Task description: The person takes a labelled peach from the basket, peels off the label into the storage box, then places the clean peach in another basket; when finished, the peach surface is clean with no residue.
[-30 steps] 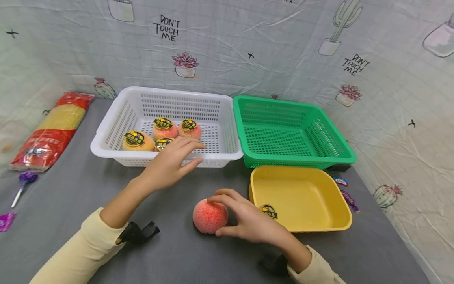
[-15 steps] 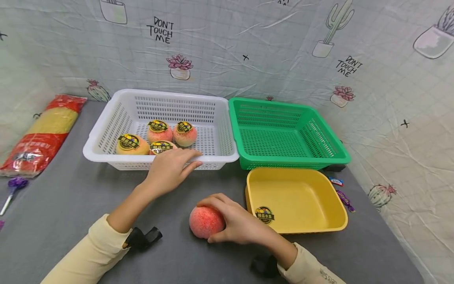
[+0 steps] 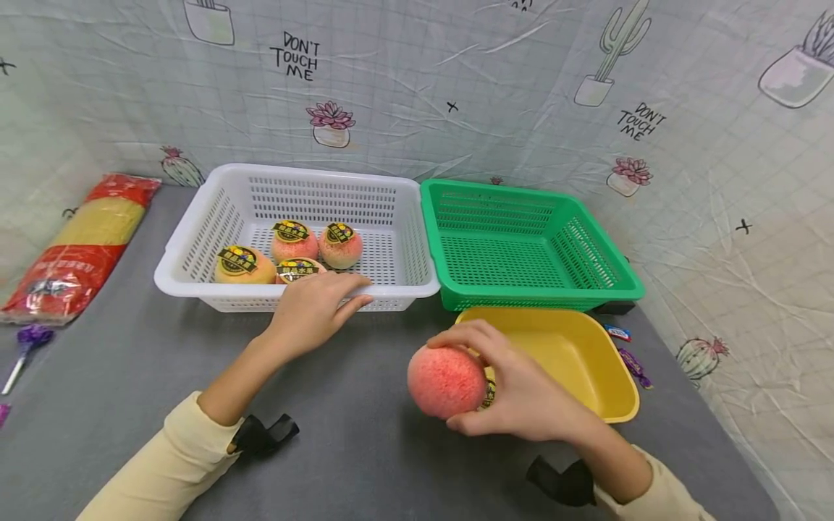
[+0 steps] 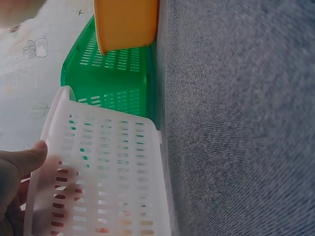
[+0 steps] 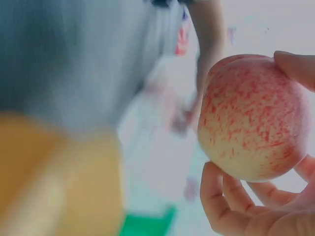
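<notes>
Right hand (image 3: 521, 394) grips round pink-red peach (image 3: 447, 380); left hand (image 3: 311, 307), fingers straight, rests on white perforated plastic basket (image 3: 195, 286) rim at 11 o'clock.

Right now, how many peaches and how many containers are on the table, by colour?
Peaches in the white basket: 4
Peach held in the right hand: 1
White basket: 1
Green basket: 1
Yellow tub: 1
Total: 5 peaches, 3 containers, 8 things.
</notes>
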Tool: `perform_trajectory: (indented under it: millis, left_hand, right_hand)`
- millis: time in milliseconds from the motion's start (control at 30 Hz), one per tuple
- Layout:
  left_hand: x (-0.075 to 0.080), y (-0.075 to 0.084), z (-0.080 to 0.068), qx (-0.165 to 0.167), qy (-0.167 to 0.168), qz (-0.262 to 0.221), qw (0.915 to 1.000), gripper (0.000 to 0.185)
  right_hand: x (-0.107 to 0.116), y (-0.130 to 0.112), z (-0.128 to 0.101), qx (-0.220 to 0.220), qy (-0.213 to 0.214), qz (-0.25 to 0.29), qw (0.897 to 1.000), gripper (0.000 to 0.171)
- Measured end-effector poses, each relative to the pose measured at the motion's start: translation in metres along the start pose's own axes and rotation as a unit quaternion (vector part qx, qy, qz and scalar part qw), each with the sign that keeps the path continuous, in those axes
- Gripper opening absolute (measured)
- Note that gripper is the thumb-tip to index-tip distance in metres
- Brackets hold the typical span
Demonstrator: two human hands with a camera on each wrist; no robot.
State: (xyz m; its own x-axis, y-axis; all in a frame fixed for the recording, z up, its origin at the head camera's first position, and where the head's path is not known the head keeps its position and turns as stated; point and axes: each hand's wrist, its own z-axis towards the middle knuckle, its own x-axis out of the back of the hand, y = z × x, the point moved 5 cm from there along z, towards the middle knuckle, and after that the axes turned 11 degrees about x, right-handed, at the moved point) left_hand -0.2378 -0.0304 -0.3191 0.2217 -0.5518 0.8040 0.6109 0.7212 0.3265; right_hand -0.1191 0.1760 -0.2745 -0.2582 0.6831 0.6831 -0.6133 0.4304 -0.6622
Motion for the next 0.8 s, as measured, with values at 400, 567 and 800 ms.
perform_trajectory:
  millis: [400, 567, 800]
  left_hand:
    - [0.000, -0.002, 0.000, -0.010, 0.009, 0.005, 0.9999, 0.025]
    - [0.000, -0.003, 0.000, -0.019, 0.021, 0.006, 0.9996, 0.025]
    - [-0.002, -0.001, -0.002, -0.031, 0.024, 0.009, 0.9992, 0.024]
  right_hand:
    - [0.104, 0.056, 0.027, -0.148, 0.079, 0.022, 0.986, 0.069]
    - [0.111, 0.092, 0.045, -0.183, 0.092, 0.024, 0.979, 0.072]
    - [0.105, 0.138, 0.055, -0.221, 0.080, 0.061, 0.970, 0.076]
